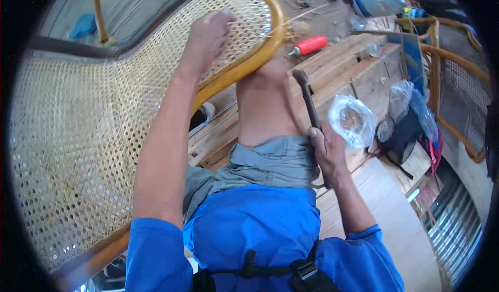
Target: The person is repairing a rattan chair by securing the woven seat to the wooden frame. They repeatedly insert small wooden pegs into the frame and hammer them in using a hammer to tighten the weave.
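My left hand (209, 35) is over the woven cane panel (156, 79) of a chair, near its upper right end. The fingers are curled and the fingertips partly hidden, so whatever they may hold does not show. A curved yellow-brown rattan frame (277, 24) borders the panel and passes close to my knee. In my right hand (328, 149) is a dark hammer (307, 102), gripped by its handle with the head up and away from me. A thin cane strand (306, 14) sticks out past the frame's rounded corner.
Right of the hammer, an open plastic bag (353, 120) holds small brown bits on the wooden bench (332, 66). Beyond lie a red-handled tool (310, 45) and a pale blue jug (378, 2). Another rattan chair (434, 53) stands at right, above corrugated metal (452, 245).
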A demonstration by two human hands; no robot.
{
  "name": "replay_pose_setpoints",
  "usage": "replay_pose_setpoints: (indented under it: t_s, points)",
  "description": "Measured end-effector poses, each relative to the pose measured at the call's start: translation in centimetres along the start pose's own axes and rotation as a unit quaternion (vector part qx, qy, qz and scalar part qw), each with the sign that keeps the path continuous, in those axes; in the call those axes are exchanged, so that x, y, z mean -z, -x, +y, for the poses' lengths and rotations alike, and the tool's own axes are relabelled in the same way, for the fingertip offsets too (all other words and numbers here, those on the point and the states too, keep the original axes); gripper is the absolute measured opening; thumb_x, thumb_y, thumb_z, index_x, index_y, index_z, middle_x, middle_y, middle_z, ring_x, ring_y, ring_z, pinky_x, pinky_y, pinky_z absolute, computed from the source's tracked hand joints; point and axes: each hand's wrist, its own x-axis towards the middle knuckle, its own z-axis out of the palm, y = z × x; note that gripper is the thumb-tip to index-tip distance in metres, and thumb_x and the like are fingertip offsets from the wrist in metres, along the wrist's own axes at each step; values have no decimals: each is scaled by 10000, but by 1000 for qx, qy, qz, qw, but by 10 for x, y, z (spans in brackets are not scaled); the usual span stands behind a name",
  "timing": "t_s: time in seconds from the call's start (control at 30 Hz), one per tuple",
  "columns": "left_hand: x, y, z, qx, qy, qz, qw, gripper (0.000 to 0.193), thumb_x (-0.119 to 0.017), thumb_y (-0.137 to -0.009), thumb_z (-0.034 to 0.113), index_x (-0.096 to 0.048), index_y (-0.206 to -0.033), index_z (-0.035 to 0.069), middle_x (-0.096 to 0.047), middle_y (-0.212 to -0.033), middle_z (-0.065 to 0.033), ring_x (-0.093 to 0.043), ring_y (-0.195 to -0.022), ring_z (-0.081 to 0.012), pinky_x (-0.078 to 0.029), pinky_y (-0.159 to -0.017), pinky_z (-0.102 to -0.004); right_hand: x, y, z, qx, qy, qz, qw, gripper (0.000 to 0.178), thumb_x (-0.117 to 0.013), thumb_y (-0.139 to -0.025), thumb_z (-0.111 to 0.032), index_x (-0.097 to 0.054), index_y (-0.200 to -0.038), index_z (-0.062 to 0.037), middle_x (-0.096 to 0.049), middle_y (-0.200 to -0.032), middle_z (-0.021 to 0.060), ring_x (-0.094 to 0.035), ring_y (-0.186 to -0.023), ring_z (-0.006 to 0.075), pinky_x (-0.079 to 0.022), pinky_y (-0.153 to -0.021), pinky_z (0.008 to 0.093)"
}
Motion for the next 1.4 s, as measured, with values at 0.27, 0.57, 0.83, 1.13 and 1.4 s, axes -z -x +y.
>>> replay_pose_setpoints:
  t_s: [0.27, 0.57, 0.83, 1.13, 1.4]
  points:
    - [-20, 2, 1, -136, -273, 3, 952, 274, -516, -905, 294, -601, -859, 38, -453, -646, 34, -386, -574, -57, -336, -533, -225, -39, 107, 90, -149, 28, 16, 988, 305, -519, -893, -310, -565, -1034, -43, -577, -885, 217, -561, -875, 386, -445, -751, 443]
    - [-13, -2, -11, -222, -415, -13, 882, 283, -503, -896, 240, -582, -874, -32, -537, -712, -68, -477, -680, -146, -412, -670, -290, 29, 50, 140, -108, 106, 362, 920, 562, -668, -787, -196, -430, -1248, 18, -482, -1217, 220, -437, -1154, 376, -349, -981, 427]
    - [-25, 17, -3, -174, -357, -3, 918, 252, -496, -887, 198, -561, -805, -32, -525, -672, -110, -476, -628, -174, -410, -621, -339, 66, -18, 169, -36, 128, 387, 913, 482, -667, -766, -202, -503, -1178, -12, -543, -1120, 204, -507, -1053, 361, -396, -926, 420]
    - [-24, 14, -6, -156, -384, 3, 910, 263, -509, -894, 211, -588, -874, -39, -544, -710, -67, -468, -661, -121, -417, -646, -291, 101, -31, 160, 29, 120, 488, 864, 122, -555, -848, -129, -625, -886, -37, -613, -819, 145, -576, -835, 327, -435, -752, 406]
    - [-22, 28, -2, -150, -378, 18, 914, 266, -520, -888, 213, -604, -905, -39, -591, -733, -127, -535, -665, -170, -438, -651, -310, 53, -65, 176, 55, 78, 235, 967, 173, -602, -760, -146, -583, -889, -33, -597, -866, 164, -569, -883, 355, -444, -793, 442]
